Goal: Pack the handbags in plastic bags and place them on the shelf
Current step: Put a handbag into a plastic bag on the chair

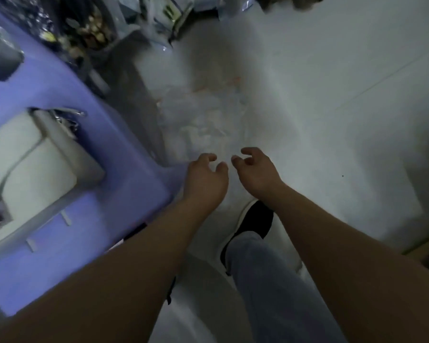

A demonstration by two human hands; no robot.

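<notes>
So, early in a packing cycle, by the look of it. Far left: purple stand (67, 90) with cut-outs; through the big opening a pale thing (30, 149) with a strap, maybe a handbag, too blurred to say. Far behind it, clutter (89, 28) of wrapped goods, possibly the shelf with packed items; can't confirm. Centre: loose pile of clear plastic bags (203, 115) on the floor (332, 95), just right of the stand's edge.

Progress guess: no handbag in either hand, no bag opened or filled in view. The step in hand seems to be fetching a plastic bag from the pile. Left to do: take a bag, slip a handbag in, put it on the shelf. Count of finished ones can't be told.

Hands: both arms stretched forward and down, side by side, palms down. Left hand (204, 178) hangs over the near edge of the pile, beside the stand's corner, fingers loosely curled, holding nothing. Right hand (256, 169) is just beside it, thumbs nearly meeting, fingers also loosely curled, empty. Whether fingertips touch plastic: can't tell, frame is soft.

Below the right wrist: black shoe (254, 219) and jeans leg (270, 280), stepping toward the pile. Right side: bare floor only.
</notes>
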